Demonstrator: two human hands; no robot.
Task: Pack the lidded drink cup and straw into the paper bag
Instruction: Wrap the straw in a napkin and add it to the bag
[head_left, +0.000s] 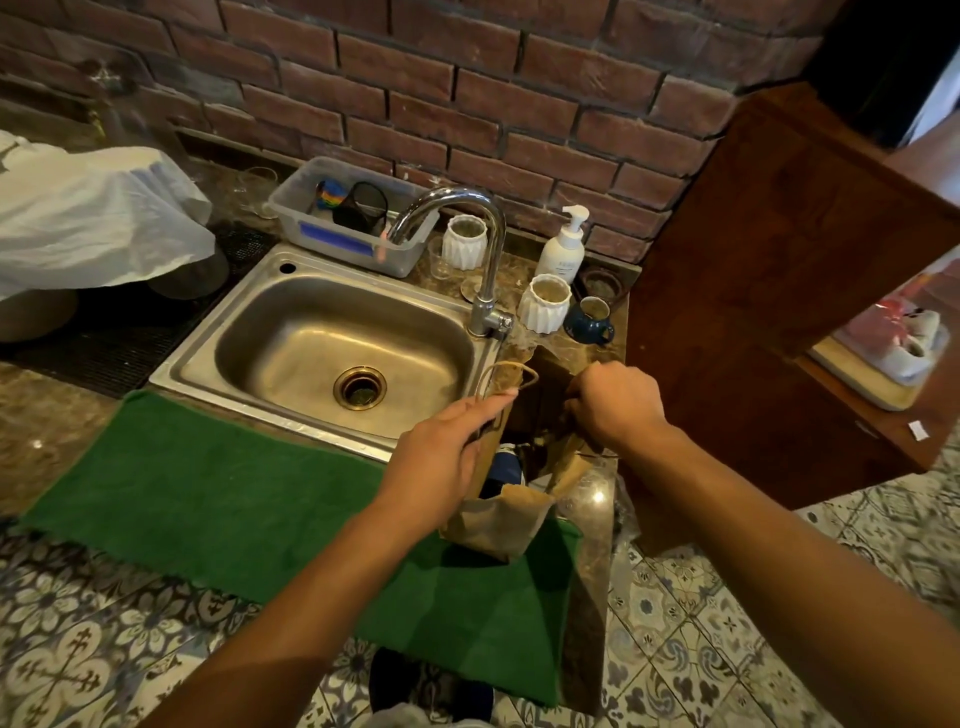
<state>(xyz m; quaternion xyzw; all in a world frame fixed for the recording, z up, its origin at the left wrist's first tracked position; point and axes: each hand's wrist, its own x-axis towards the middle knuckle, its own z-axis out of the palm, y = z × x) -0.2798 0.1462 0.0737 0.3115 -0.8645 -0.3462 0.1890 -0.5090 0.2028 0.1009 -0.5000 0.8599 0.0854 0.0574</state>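
Got the paper bag (498, 514) standing on the green towel (208, 499) by the sink (332, 332), my left hand (441, 452) pinching its near edge and right hand (615, 405) closed on the far side. Something blue and white sits inside, probably the cup, can't see a straw. I'd keep both grips spreading the mouth wide so nothing snags.

The sink (332, 343) is set into the counter (47, 441), with the faucet (467, 244) at its right rim. A plastic tub (343, 244) sits behind the sink. A towel (208, 488) drapes over the counter's front edge. The paper bag (498, 519) stands at the front right corner, right of the sink, between the left hand (441, 447) and right hand (618, 405).
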